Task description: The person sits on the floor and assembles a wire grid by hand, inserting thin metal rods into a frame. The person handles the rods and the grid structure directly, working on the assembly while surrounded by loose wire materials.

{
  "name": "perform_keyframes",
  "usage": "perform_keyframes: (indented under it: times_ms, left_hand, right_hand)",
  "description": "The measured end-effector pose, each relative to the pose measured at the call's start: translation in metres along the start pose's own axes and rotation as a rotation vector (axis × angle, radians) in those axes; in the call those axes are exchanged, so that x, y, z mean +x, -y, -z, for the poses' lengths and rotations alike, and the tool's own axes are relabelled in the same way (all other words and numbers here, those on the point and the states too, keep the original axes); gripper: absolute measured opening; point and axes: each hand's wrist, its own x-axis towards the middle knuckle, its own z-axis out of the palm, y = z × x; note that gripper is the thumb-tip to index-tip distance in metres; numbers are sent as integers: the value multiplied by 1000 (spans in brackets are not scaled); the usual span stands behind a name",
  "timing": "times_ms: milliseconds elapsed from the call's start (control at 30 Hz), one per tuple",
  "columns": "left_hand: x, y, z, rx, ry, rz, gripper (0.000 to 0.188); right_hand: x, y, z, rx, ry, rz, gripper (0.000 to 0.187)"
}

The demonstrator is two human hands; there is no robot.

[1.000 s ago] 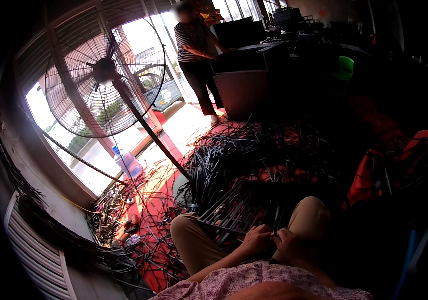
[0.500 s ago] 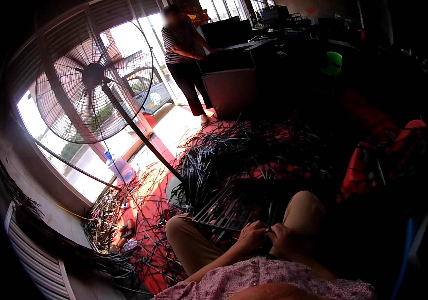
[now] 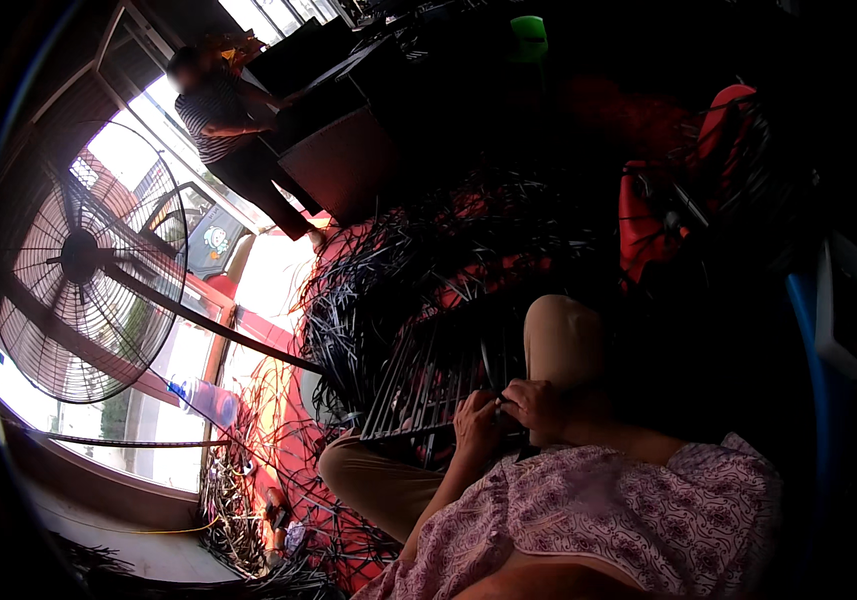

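Observation:
My left hand (image 3: 476,422) and my right hand (image 3: 536,408) meet over my lap, close beside my raised right knee. Fingers of both are bent and closed around a small dark strip (image 3: 499,398) between them; its far ends are lost in shadow. Just ahead of my left hand, a set of dark parallel strips (image 3: 413,395) spreads away from a crosswise edge, partly over my lap. How these strips join is too dark to tell.
Loose dark strips (image 3: 348,300) lie heaped on the red floor (image 3: 298,490). A large stand fan (image 3: 79,257) is at left, near a clear water bottle (image 3: 206,400). A person (image 3: 218,125) stands by a dark box-shaped cabinet (image 3: 338,165). At right are a red chair-like object (image 3: 643,225) and a blue-edged thing (image 3: 806,320).
The view has turned to the right and tilted, so the fan, person and cabinet sit farther left. My hands stay together at the strip, with the left fingers now more upright.

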Motion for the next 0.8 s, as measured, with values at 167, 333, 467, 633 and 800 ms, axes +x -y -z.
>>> perform_keyframes:
  times_ms: [167, 333, 467, 633, 800]
  left_hand:
    - [1, 0, -4, -9, 0, -25, 24]
    - [1, 0, -2, 25, -27, -37, 26]
    - [-7, 13, -11, 37, -83, -69, 30]
    - [-10, 14, -14, 42, -18, 55, 34]
    - [-5, 0, 1, 26, -7, 5, 33]
  right_hand:
    - [3, -1, 4, 24, -26, -1, 22]
    - [4, -1, 6, 22, 17, 14, 19]
    - [7, 3, 7, 25, 33, 17, 18]
    - [13, 16, 17, -2, 46, 5, 18]
    - [10, 12, 5, 35, -2, -67, 18]
